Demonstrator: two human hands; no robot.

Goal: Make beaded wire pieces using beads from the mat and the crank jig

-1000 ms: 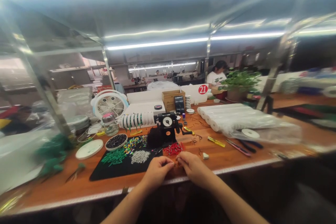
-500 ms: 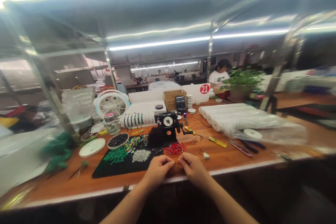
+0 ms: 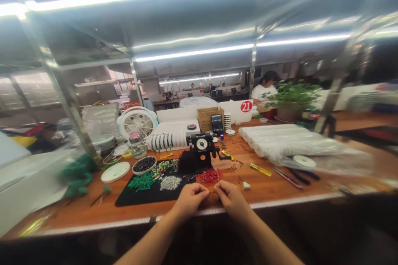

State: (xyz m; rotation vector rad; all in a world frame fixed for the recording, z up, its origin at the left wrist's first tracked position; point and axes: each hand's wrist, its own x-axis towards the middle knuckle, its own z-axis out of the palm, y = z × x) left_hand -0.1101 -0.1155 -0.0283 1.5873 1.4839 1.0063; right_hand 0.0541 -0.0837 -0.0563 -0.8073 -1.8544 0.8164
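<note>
My left hand point(image 3: 193, 198) and my right hand point(image 3: 231, 197) are close together above the front edge of the bench, both with fingertips pinched. Whatever lies between the fingers is too small to make out. Just behind them is a pile of red pieces point(image 3: 209, 175). To the left, a black mat point(image 3: 127, 199) carries green tube-like pieces point(image 3: 141, 181), small silver pieces point(image 3: 170, 182) and multicoloured beads point(image 3: 162, 169). A black hand-cranked device with a dial point(image 3: 202, 144) stands behind the red pile, with a row of white spools point(image 3: 169, 141) on its left.
A bowl of black pieces point(image 3: 144, 165), a white lid point(image 3: 115, 172) and a fan point(image 3: 138, 124) are at left. On the right lie a yellow-handled tool point(image 3: 260, 169), pliers point(image 3: 288, 178) and plastic-wrapped white rolls point(image 3: 280, 137). A person point(image 3: 264, 91) sits beyond a potted plant point(image 3: 294, 97).
The whole view has shifted slightly, so the bench things appear a little farther right. My hands stay close together with the fingers still pinched.
</note>
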